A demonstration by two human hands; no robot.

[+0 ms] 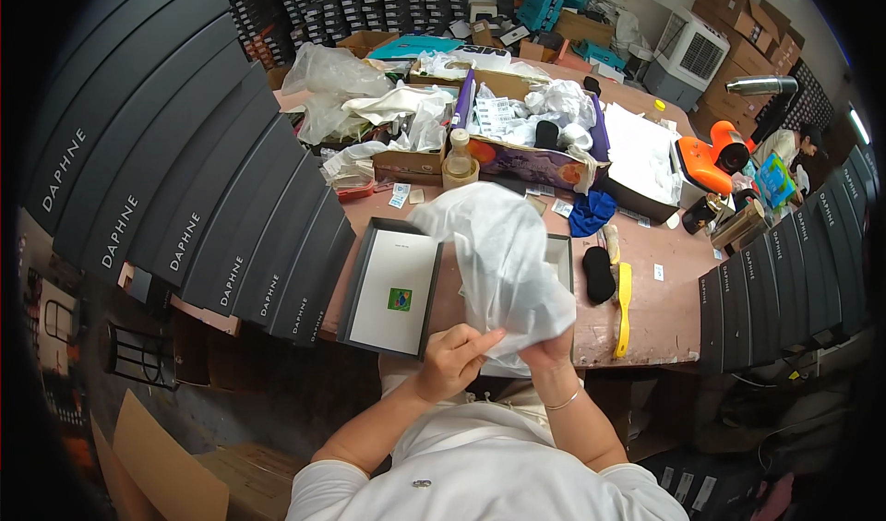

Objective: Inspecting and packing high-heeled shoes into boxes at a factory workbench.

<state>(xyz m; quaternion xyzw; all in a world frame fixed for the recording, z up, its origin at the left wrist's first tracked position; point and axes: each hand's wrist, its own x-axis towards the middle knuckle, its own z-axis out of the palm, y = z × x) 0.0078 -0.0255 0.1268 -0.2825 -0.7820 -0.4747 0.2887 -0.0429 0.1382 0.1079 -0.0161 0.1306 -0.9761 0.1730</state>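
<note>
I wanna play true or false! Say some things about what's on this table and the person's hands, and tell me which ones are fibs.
1. The left hand and right hand both touch the white wrapping. True.
2. The bracelet is on the left wrist. False: it is on the right wrist.
3. The shallow open box has a green sticker inside. True.
4. The bottle is lying on its side. False: it stands upright.
5. The crumpled cloth is red. False: it is blue.
6. Dark boxes are stacked at both sides. True.
</note>
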